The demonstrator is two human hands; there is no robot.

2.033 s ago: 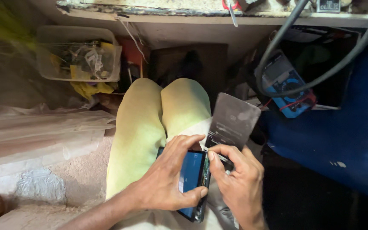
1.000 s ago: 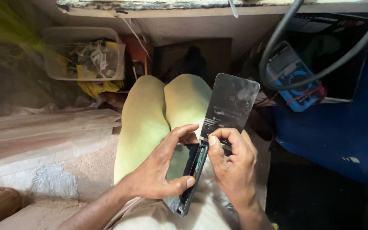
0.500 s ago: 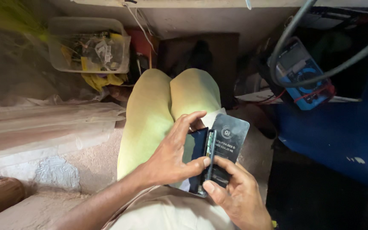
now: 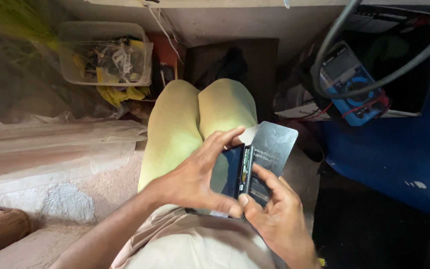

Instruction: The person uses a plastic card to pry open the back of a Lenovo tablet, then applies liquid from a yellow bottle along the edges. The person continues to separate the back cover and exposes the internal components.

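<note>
Lowered since a moment ago, the grey back panel [image 4: 273,149] hinges nearer the phone [image 4: 227,170]; left hand [image 4: 195,182] grips the phone; right hand [image 4: 277,219] pinches the panel, nearly shutting the case.

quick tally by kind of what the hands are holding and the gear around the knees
dark slab phone body, in left hand: 1
thin grey back panel, in right hand: 1
blue handheld meter: 1
clear plastic parts tub: 1
thick black cable: 1
total: 5

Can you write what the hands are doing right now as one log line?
left hand: grips phone body | right hand: holds dark back panel, opened out from phone | place: over lap
</note>
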